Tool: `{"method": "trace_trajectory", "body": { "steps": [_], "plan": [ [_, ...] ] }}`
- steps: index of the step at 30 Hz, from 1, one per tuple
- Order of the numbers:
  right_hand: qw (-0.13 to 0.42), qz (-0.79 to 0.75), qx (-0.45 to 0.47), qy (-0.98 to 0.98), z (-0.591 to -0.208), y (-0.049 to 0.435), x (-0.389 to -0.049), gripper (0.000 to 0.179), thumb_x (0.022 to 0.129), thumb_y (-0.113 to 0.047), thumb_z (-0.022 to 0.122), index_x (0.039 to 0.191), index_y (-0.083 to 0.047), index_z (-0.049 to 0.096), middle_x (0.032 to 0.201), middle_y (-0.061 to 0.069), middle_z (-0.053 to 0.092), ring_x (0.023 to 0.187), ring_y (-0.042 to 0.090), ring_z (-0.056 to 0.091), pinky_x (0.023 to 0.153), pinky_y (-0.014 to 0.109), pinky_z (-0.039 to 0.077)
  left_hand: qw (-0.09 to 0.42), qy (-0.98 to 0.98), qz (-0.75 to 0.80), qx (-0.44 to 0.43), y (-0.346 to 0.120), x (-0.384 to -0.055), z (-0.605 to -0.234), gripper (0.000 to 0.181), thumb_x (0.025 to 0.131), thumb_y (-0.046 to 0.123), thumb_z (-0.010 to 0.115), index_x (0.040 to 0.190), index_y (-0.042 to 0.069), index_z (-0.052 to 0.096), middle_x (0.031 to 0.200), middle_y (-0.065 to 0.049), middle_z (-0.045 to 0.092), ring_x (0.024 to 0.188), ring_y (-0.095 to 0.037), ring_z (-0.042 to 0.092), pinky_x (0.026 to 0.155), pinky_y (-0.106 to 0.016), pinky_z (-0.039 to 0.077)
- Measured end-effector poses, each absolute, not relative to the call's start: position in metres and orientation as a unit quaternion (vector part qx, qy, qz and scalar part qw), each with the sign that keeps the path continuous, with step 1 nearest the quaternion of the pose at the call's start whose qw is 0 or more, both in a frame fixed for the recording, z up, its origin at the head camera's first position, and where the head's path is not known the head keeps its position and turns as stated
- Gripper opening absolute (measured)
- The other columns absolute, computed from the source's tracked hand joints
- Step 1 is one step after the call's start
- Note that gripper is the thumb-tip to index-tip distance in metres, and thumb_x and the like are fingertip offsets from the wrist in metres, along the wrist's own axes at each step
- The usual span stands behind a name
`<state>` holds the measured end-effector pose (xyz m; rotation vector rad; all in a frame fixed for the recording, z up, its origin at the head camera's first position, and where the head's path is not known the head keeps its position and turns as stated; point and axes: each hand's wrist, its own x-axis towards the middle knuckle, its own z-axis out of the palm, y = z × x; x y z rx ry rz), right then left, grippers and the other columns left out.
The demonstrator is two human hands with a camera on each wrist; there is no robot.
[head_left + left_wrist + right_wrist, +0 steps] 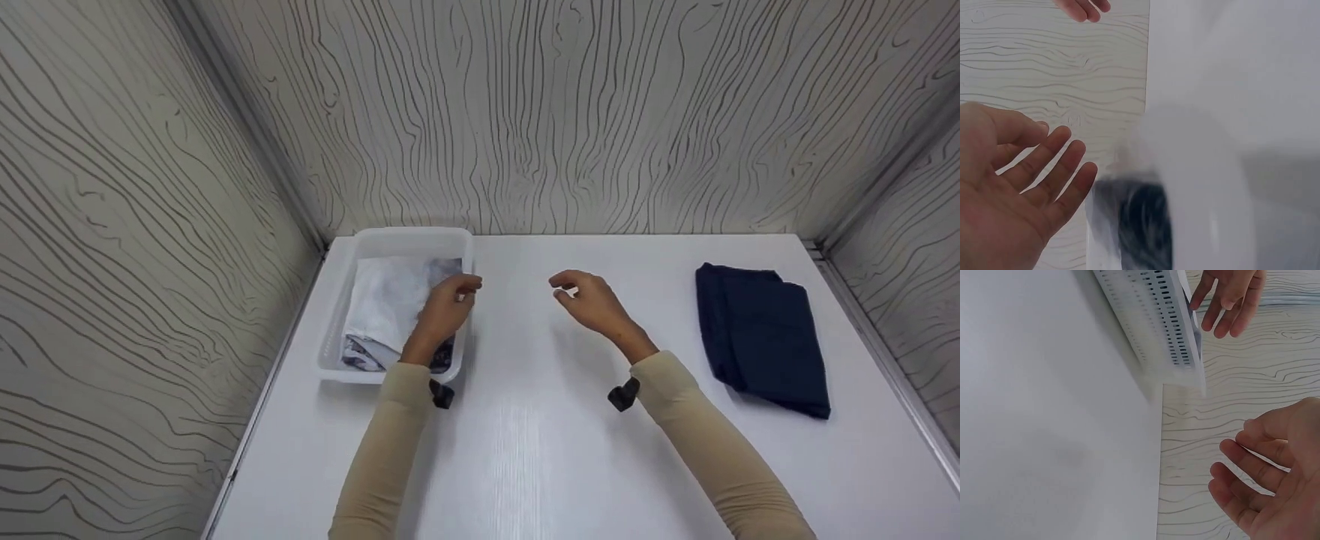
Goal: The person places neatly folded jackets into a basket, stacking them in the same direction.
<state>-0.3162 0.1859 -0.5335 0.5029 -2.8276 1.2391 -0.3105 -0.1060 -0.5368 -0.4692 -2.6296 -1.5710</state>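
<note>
My left hand [445,306] hovers over the right side of a white plastic basket [341,300], its fingers loosely bent and holding nothing. Inside the basket lies a folded white and grey patterned cloth [386,296], partly covered by that hand in the head view. In the left wrist view the dark part of the cloth [1143,219] shows below the fingers. My right hand [594,301] hangs above the table between the basket and a folded navy cloth [772,337]. Its fingers are relaxed and nothing is in them. The basket's slotted side [1157,315] appears in the right wrist view.
The white table [517,450] meets a wood-patterned wall [525,112] at the back. More patterned panels [97,262] rise on the left and right. The basket stands near the table's left edge, the navy cloth toward its right edge.
</note>
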Motion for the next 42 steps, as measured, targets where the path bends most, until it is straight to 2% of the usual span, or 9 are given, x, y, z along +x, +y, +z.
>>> {"method": "trace_trajectory", "body": {
  "steps": [6,15,27,33,35,37,40,42],
  "plan": [
    [0.009,0.407,0.135,-0.903,-0.538,0.219,-0.317,0.030,0.107,-0.008,0.060,0.133,0.004,0.069,0.134,0.023,0.071,0.125,0.039,0.066,0.104,0.054,0.055,0.036,-0.843,-0.505,-0.180,-0.076,-0.315,-0.539,0.030,0.104,-0.004,0.056,0.131,-0.003,0.070,0.127,-0.021,0.073,0.121,-0.037,0.067,0.104,-0.053,0.055],
    [0.028,0.409,0.094,-0.907,-0.543,0.267,-0.310,0.030,0.106,-0.007,0.060,0.131,0.006,0.069,0.132,0.026,0.071,0.124,0.044,0.066,0.106,0.058,0.052,-0.008,-0.839,-0.515,-0.178,-0.033,-0.319,-0.542,0.032,0.106,-0.003,0.054,0.134,-0.003,0.068,0.128,-0.019,0.074,0.121,-0.033,0.070,0.107,-0.045,0.055],
    [0.048,0.397,0.034,-0.916,-0.543,0.329,-0.294,0.032,0.108,-0.011,0.058,0.133,0.006,0.067,0.135,0.030,0.068,0.128,0.049,0.062,0.103,0.057,0.051,-0.068,-0.798,-0.581,-0.145,0.009,-0.317,-0.547,0.031,0.107,0.002,0.055,0.135,0.002,0.069,0.124,-0.012,0.075,0.114,-0.021,0.073,0.092,-0.029,0.059],
    [0.054,0.394,0.007,-0.917,-0.546,0.356,-0.286,0.035,0.110,-0.014,0.054,0.136,0.008,0.065,0.136,0.032,0.066,0.129,0.050,0.060,0.107,0.062,0.048,-0.091,-0.791,-0.589,-0.139,0.031,-0.313,-0.550,0.030,0.108,0.006,0.057,0.136,0.004,0.068,0.123,-0.009,0.075,0.112,-0.018,0.073,0.088,-0.028,0.059],
    [0.061,0.394,0.000,-0.917,-0.548,0.366,-0.285,0.036,0.110,-0.015,0.054,0.136,0.008,0.065,0.135,0.032,0.067,0.129,0.049,0.061,0.106,0.056,0.050,-0.099,-0.790,-0.589,-0.139,0.039,-0.311,-0.550,0.031,0.107,0.008,0.058,0.136,0.006,0.067,0.121,-0.008,0.075,0.111,-0.017,0.073,0.087,-0.028,0.059],
    [0.062,0.397,-0.011,-0.916,-0.550,0.377,-0.282,0.038,0.111,-0.018,0.054,0.138,0.007,0.064,0.135,0.031,0.067,0.129,0.048,0.061,0.102,0.042,0.052,-0.110,-0.789,-0.588,-0.140,0.048,-0.309,-0.550,0.032,0.107,0.009,0.059,0.138,0.008,0.067,0.121,-0.006,0.076,0.110,-0.015,0.072,0.087,-0.028,0.059],
    [0.058,0.405,-0.027,-0.912,-0.554,0.392,-0.279,0.041,0.112,-0.022,0.053,0.140,0.006,0.063,0.137,0.030,0.067,0.128,0.043,0.061,0.092,0.020,0.047,-0.125,-0.785,-0.590,-0.140,0.061,-0.306,-0.548,0.034,0.107,0.012,0.060,0.141,0.009,0.066,0.120,-0.004,0.076,0.108,-0.012,0.072,0.086,-0.027,0.059],
    [0.055,0.409,-0.039,-0.910,-0.557,0.402,-0.276,0.043,0.113,-0.024,0.052,0.142,0.006,0.062,0.138,0.030,0.066,0.124,0.033,0.063,0.085,0.010,0.042,-0.132,-0.783,-0.592,-0.141,0.069,-0.304,-0.548,0.034,0.107,0.013,0.060,0.141,0.009,0.066,0.119,-0.003,0.077,0.106,-0.010,0.072,0.085,-0.026,0.059]
  ]
}}
